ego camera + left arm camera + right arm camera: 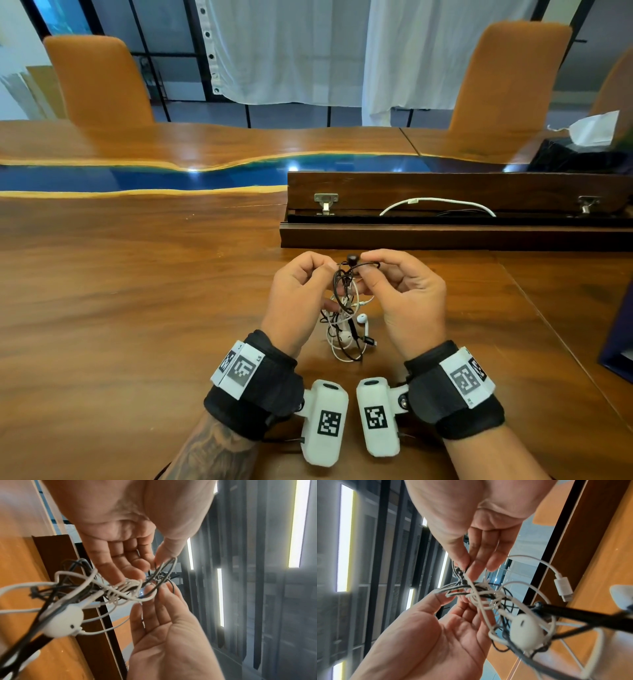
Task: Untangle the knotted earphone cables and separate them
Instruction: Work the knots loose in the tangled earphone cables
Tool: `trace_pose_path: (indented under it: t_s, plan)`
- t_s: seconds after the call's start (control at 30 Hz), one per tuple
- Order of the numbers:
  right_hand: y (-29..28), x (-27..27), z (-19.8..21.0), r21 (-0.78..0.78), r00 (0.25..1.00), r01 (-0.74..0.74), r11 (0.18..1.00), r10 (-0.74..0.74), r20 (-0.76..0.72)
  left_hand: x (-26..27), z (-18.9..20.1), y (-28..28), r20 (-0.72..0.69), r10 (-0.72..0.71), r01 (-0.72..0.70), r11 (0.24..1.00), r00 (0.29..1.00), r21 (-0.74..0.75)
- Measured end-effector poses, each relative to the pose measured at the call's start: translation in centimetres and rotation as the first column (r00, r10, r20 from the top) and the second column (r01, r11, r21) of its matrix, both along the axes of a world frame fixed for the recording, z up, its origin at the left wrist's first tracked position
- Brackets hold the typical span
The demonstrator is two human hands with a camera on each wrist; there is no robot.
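Cables [344, 308], black and white, knotted together; left hand [298, 298] and right hand [407, 294] grip pinching strands.

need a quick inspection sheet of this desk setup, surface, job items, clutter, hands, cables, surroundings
surface: wooden table with a blue resin strip, glossy.
job's things: black cable and white cable knotted in one bundle, held above the table, lower loops hanging; white earbud dangling.
clutter: open wooden hatch in the table; dark box with a tissue far right.
hands: left hand and right hand both pinch the bundle's top.
cables: white cord in the hatch recess; white plug on the bundle.
surroundings: two orange chairs, white curtains.
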State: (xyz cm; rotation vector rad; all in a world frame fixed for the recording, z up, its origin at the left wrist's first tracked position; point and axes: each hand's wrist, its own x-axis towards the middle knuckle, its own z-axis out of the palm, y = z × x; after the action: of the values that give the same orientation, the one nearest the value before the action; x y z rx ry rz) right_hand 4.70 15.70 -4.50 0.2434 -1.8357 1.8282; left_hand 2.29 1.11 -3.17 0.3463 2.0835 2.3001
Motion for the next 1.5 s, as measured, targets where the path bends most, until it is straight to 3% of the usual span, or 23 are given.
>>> trace_pose_path:
  t_s: [0.2, 0.43, 0.63, 1.1, 1.5]
  plan:
    - [0.60, -0.27, -0.15, 0.107, 0.994, -0.108, 0.988, 0.108, 0.008, -0.10, 0.01, 0.11, 0.064, 0.062, -0.069, 0.992, 0.996, 0.109]
    - [0.82, -0.16, -0.19, 0.119, 0.979, -0.197, 0.973, 0.191, 0.065, 0.10, -0.41, 0.29, -0.061, 0.086, -0.089, 0.994, 0.994, -0.055]
    - [0.68, 0.05, 0.17, 0.216, 0.989, -0.133, 0.967, 0.114, 0.099, 0.02, -0.42, -0.03, -0.148, 0.089, -0.108, 0.986, 0.985, -0.124]
    - [0.83, -0.26, -0.03, 0.141, 0.981, -0.162, 0.977, 0.144, 0.127, -0.33, -0.49, -0.31, -0.044, 0.054, -0.057, 0.995, 0.998, -0.086]
    - [0.82, -0.19, -0.09, 0.155, 0.978, -0.159, 0.975, 0.134, 0.162, -0.14, -0.52, -0.14, -0.104, 0.069, -0.083, 0.987, 0.992, -0.139]
